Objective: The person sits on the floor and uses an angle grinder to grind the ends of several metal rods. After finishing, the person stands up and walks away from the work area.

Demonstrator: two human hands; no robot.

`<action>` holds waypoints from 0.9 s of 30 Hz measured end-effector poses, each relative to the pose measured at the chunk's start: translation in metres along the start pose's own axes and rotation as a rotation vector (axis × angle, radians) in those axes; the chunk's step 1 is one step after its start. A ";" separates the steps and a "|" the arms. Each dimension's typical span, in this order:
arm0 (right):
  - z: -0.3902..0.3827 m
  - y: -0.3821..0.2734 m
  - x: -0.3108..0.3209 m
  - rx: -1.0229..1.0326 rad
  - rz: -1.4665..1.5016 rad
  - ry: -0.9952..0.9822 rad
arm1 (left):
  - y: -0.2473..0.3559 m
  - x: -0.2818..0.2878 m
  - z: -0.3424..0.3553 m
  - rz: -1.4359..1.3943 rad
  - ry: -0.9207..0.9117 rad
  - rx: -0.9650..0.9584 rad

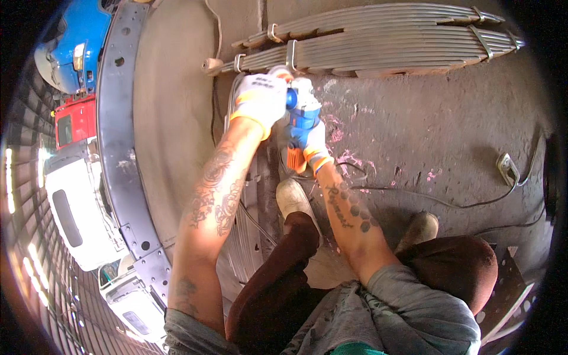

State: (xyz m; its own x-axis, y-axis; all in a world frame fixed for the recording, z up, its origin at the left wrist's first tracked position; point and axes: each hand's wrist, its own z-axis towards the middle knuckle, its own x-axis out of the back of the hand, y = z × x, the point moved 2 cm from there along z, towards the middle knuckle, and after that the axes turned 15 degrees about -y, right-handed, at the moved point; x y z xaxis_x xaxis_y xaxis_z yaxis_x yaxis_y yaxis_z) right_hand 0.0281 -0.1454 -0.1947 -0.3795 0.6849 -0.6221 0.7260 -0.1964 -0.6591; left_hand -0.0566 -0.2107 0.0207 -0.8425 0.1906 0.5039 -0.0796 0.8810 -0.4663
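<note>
A blue angle grinder (306, 112) with a grey metal head and an orange rear end is held between my hands, close to the near side of a leaf spring pack (378, 50). My right hand (315, 141), in a white and blue glove with an orange cuff, is wrapped around the grinder's body. My left hand (260, 97), gloved alike, is closed at the grinder's head beside a round blue part, seemingly its side handle; the fingers are mostly hidden. A blurred round patch with orange, perhaps the disc, shows just beyond the left hand.
A second leaf spring pack (355, 21) lies behind the first, with metal clips. A dark cable (438, 204) runs over the stained floor to a socket block (507, 167) on the right. A long steel rail (121, 124) stands left, with truck cabs beyond. My shoes are below the grinder.
</note>
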 end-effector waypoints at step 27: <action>-0.009 0.010 0.015 0.161 0.169 0.073 | 0.031 -0.013 0.020 0.041 0.089 -0.033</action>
State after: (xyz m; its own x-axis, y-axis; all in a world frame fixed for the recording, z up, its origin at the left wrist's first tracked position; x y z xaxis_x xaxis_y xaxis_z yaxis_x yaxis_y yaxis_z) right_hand 0.0352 -0.1311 -0.2068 -0.2133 0.6805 -0.7010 0.6729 -0.4179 -0.6104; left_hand -0.0588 -0.1943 -0.0150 -0.7936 0.2634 0.5484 -0.0272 0.8851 -0.4646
